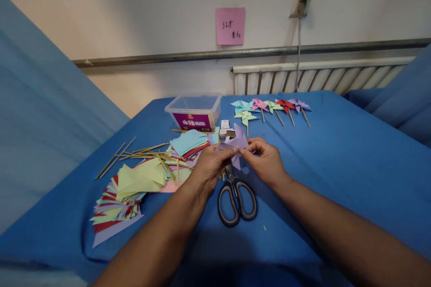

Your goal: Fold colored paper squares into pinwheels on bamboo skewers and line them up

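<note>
Far left on the blue-covered counter [336, 166] there's a fanned-out stack of coloured paper squares [124, 197], with a scatter of thin wooden sticks [141, 152] just behind it and a second, smaller paper pile [188, 142] a bit further right. Behind that sits a clear plastic tub [194, 110] with a purple label. Then comes the person's left hand [207, 168], fingers pinched shut on the left edge of a lilac paper pinwheel [235, 145], which is held up just above the counter, dead centre between both hands. A pair of scissors [235, 199] lies flat right below it, blades pointing up toward the hands. The right hand [266, 161] has its fingers closed on the pinwheel's right side. Further back and to the right, a row of finished pinwheels [269, 108] on sticks lies on the cloth, well apart from the hands.
</note>
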Demonstrator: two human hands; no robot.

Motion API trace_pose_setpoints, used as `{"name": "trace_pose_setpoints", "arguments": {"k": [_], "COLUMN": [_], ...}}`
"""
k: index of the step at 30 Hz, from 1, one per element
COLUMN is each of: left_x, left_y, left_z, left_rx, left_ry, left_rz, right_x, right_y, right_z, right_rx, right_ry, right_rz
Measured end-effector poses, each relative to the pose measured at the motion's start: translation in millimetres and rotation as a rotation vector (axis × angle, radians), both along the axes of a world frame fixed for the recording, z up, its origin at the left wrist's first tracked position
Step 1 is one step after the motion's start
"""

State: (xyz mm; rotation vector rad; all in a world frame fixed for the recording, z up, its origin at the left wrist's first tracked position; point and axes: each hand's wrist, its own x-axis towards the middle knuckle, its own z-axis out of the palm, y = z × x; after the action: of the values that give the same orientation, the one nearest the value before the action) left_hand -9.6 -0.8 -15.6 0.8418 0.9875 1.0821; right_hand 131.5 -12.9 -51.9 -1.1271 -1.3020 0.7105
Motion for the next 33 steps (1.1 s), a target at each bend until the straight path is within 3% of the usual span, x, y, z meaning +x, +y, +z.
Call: {"name": "trace_pose_setpoints", "arguments": {"k": [10, 14, 21, 25, 33], "left_x": [0, -1, -10, -12, -20], "left_y": [3, 7, 16, 18, 46], "left_z": [-3.3, -4.3, -8.6, -5.7, 16.2], "left_rx": [0.045, -0.02, -0.181, -0.128, -0.022], "left_ry": [0.08, -0.029, -0.105, -0.1, -0.169], "left_rz": [0.017, 0.031, 0.057, 0.077, 0.309], "right_x": [-2, 7, 24, 23, 27], "right_y": [-1, 2, 30, 41, 52], "right_z": [3.1, 6.3, -13.4, -22.7, -32.8], "right_rx": [-0.04, -0.049, -0.285, -0.337, -0.309], "right_ry": [0.016, 0.119, 0.421, 0.336, 0.213], "right_rz": [0.006, -0.002, -0.102, -0.066, -0.021]}}
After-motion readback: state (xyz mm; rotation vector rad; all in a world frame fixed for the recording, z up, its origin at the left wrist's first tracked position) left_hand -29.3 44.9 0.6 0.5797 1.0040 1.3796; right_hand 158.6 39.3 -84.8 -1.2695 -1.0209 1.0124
